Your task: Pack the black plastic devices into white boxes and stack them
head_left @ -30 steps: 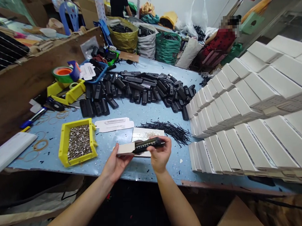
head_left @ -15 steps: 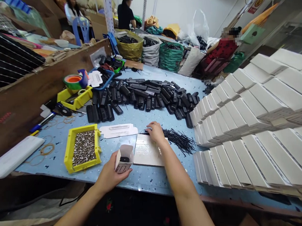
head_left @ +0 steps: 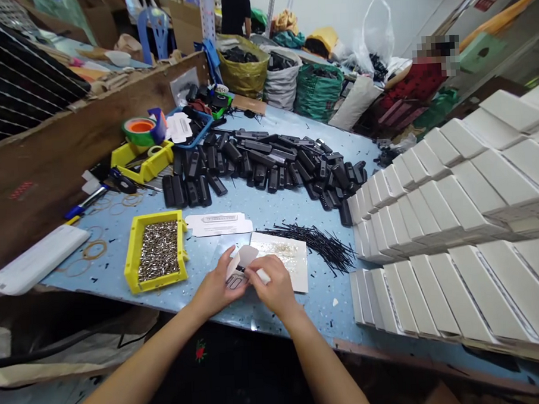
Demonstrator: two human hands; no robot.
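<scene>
L hand (head_left: 217,284) gripping small white box (head_left: 237,269), R hand (head_left: 273,285) pinching its flap shut, blue table (head_left: 252,211)

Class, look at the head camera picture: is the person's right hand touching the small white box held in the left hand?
Touching. The head view shows the right hand fingers pressed on the small white box, which the left hand grips.

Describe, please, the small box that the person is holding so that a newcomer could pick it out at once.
Start at the blue table and find the yellow tray of metal pieces near its front edge. Just right of it, the left hand and right hand meet around a small white carton. Unlike the closed white boxes stacked at right, its end flap stands open.
</scene>
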